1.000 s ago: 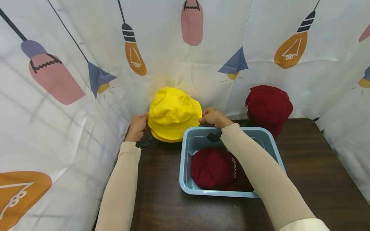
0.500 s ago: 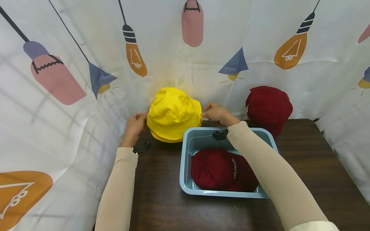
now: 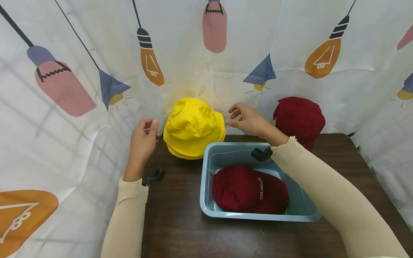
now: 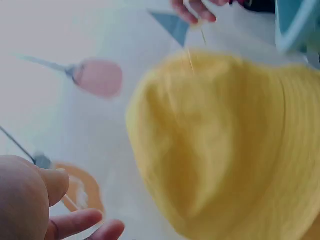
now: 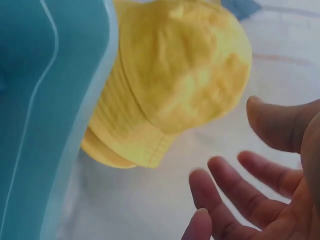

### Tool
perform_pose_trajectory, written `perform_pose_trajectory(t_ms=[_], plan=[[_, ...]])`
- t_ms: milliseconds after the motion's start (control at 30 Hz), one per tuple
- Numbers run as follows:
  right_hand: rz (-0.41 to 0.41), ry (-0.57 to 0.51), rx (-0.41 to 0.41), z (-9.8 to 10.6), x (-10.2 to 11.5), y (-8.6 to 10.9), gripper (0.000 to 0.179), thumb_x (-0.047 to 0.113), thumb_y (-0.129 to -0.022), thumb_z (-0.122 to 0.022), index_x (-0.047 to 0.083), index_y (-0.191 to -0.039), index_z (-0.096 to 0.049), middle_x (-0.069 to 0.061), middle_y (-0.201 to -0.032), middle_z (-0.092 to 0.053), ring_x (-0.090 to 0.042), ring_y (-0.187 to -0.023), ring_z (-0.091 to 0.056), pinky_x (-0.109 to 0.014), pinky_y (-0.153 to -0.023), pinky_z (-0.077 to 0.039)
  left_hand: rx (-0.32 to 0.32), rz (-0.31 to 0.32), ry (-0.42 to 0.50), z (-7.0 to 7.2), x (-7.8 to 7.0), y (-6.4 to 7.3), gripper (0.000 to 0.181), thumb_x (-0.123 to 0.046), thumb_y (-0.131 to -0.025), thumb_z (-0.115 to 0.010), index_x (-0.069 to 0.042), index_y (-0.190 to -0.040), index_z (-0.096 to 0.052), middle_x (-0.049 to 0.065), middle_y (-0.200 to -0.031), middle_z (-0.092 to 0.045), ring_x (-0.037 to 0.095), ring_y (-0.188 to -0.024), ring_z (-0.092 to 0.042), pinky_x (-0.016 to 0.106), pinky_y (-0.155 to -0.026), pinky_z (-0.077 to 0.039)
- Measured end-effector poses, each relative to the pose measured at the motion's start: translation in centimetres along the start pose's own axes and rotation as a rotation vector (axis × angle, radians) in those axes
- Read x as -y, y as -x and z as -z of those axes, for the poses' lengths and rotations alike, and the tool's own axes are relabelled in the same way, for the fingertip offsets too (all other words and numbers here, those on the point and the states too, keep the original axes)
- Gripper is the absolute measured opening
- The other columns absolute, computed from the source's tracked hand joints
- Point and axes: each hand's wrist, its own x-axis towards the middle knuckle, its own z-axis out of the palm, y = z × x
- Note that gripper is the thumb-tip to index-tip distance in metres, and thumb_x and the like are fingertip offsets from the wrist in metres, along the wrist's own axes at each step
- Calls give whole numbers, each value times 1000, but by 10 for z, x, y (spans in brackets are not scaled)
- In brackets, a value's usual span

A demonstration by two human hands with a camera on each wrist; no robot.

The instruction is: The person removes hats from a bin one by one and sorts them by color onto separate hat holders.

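Note:
A yellow bucket hat (image 3: 193,127) stands crown up at the back of the table, against the white backdrop. My left hand (image 3: 142,145) is off to its left, apart from the brim, with loosely bent fingers and nothing in them. On the hat's other side my right hand (image 3: 248,120) hovers above the bin's far rim, also holding nothing; the right wrist view shows its fingers (image 5: 245,195) spread apart. A dark red cap (image 3: 250,190) with white COLORADO lettering lies in the light blue bin (image 3: 255,216). Another dark red cap (image 3: 299,120) sits at the back right, beyond my right wrist.
The dark wooden table (image 3: 200,238) carries the bin and hats. A white cloth backdrop (image 3: 200,82) printed with lamps and bulbs rises behind and along both sides. My right forearm crosses the bin's right side.
Both hands have come away from the yellow hat's brim, the left to the left and nearer, the right to the right and up. The hat stays in place.

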Motion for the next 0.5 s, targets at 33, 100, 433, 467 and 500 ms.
perform_pose_trajectory(t_ms=[33,100,433,467,500], plan=[[43,30,-3,0,3,5,45,33,-99,-68,11,-135,-53,-10,-127,-66,-29,-107,-66,-43,-88,-55,0,-28,-11,0,-5,6,54,-50,-106,-46,-7,-136,-57,13,-126,-62,25,-101,-63,19,-68,-52],[123,97,-6,-1,7,16,44,32,-98,-69,10,-133,-55,-10,-120,-70,-28,-99,-69,-42,-84,-57,5,-84,-30,-1,-12,19,53,-50,-106,-46,-7,-135,-58,12,-126,-64,27,-99,-64,20,-70,-53],[303,347,75,-29,4,62,42,41,-93,-75,18,-127,-65,5,-88,-69,-11,-71,-59,-26,-60,-51,166,-232,-62,-33,-27,76,46,-41,-108,-49,-5,-135,-58,10,-127,-63,27,-111,-63,44,-86,-52],[311,370,88,-33,2,64,44,43,-92,-75,19,-128,-65,6,-87,-68,-10,-71,-58,-25,-59,-50,193,-227,-63,-37,-27,81,47,-42,-108,-49,-6,-137,-56,9,-129,-62,26,-112,-63,45,-87,-53],[320,395,103,-38,-1,66,46,45,-92,-75,19,-128,-65,7,-86,-67,-9,-71,-57,-24,-57,-50,221,-221,-65,-42,-26,86,48,-43,-108,-49,-6,-139,-55,9,-130,-61,26,-113,-63,46,-88,-54]])
